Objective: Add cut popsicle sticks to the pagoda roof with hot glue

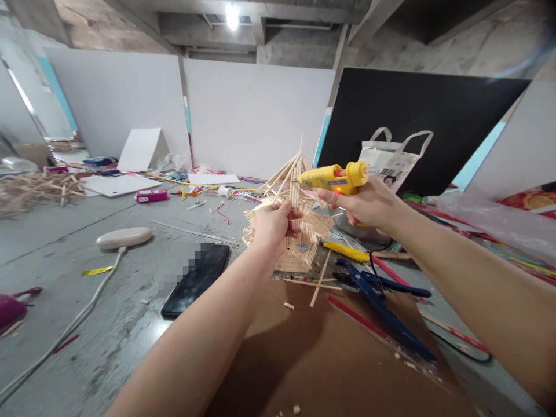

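Note:
A yellow glue gun (330, 178) is gripped in my right hand (369, 202), its nozzle pointing left at the upper sticks of a model. The small orange light on its body is lit. The model (299, 255) is built from thin wooden sticks, with a layered base and a peaked top. My left hand (278, 219) pinches a small bundle of upright wooden sticks (295, 196) at the front of the peak, right by the nozzle. Whether those sticks are fixed to the model I cannot tell. Fingers hide part of the model's middle.
Blue-handled pliers (386, 307), a yellow utility knife (347, 252) and loose sticks lie on or near the brown board (313, 359). A black phone (197, 281) and a white power strip (124, 237) are on the left. A tote bag (386, 159) stands behind on the right.

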{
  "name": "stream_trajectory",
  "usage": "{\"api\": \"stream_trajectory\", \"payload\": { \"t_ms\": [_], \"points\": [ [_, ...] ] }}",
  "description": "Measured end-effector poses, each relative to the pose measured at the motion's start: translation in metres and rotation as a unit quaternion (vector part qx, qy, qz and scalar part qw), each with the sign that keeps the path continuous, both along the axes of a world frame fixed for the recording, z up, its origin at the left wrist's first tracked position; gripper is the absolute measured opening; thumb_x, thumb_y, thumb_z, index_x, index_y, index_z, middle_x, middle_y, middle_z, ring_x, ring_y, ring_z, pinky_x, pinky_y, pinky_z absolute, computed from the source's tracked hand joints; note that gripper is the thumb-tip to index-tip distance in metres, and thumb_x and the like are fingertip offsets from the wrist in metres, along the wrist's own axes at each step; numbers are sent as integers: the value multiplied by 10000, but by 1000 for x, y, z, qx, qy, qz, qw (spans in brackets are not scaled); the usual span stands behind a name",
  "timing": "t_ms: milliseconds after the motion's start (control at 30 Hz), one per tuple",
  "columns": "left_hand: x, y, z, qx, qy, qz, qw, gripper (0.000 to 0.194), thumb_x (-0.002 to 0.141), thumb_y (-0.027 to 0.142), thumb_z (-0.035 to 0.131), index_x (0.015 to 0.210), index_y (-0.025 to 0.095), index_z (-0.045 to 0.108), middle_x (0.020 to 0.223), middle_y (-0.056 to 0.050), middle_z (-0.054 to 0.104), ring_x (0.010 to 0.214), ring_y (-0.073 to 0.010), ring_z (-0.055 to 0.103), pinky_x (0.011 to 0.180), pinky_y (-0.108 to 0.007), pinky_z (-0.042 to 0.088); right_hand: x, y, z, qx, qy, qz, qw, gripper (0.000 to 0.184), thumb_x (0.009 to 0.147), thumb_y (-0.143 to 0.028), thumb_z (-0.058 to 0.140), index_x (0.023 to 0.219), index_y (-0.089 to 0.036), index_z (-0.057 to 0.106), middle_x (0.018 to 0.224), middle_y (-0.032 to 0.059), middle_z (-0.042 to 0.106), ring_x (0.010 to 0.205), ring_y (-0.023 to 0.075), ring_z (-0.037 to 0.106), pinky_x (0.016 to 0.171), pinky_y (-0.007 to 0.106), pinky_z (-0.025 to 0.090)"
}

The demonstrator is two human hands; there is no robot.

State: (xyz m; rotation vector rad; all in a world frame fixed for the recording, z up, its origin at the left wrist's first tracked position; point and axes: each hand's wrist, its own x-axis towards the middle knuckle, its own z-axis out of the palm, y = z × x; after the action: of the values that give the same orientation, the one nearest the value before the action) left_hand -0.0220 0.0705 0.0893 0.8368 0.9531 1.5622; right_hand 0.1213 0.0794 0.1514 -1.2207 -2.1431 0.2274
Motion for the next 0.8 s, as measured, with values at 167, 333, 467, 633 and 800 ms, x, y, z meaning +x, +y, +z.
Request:
{"api": "stream_trajectory", "payload": {
  "t_ms": [167,333,467,633,800],
  "points": [
    [-2,1,1,-1,1,-2,1000,156,775,204,450,637,131,456,542,-9,586,277,-50,410,302,-182,320,-1,-1,1,16,-24,-6,1000,388,710,-529,476,739,-160,588,601,22,592,339,52,420,353,207,320],
    [-3,1,0,-4,7,-5,1000,150,776,209,455,648,131,456,546,-3,589,289,-49,414,317,-182,327,1,4,-2,14,-17,-11,1000,400,689,-545,493,723,-158,588,579,3,581,321,43,405,335,196,309],
    [-3,2,0,-4,9,-4,1000,158,778,210,457,644,129,454,531,1,583,290,-43,409,324,-173,320,2,7,-4,13,2,6,1000,392,680,-541,506,726,-160,589,559,-13,573,311,41,408,311,184,307],
    [-4,2,1,-5,8,-4,1000,157,783,208,451,648,129,453,529,1,582,291,-43,408,326,-172,321,0,5,-3,26,-8,6,1000,393,687,-529,505,734,-150,598,565,-10,579,315,39,403,313,187,302],
    [-4,2,1,-2,2,-10,1000,158,787,202,441,647,127,447,519,0,571,284,-45,411,316,-174,323,-3,1,-1,35,-24,0,999,383,704,-512,499,718,-143,600,548,-8,573,340,45,413,356,196,314]
  ]
}}
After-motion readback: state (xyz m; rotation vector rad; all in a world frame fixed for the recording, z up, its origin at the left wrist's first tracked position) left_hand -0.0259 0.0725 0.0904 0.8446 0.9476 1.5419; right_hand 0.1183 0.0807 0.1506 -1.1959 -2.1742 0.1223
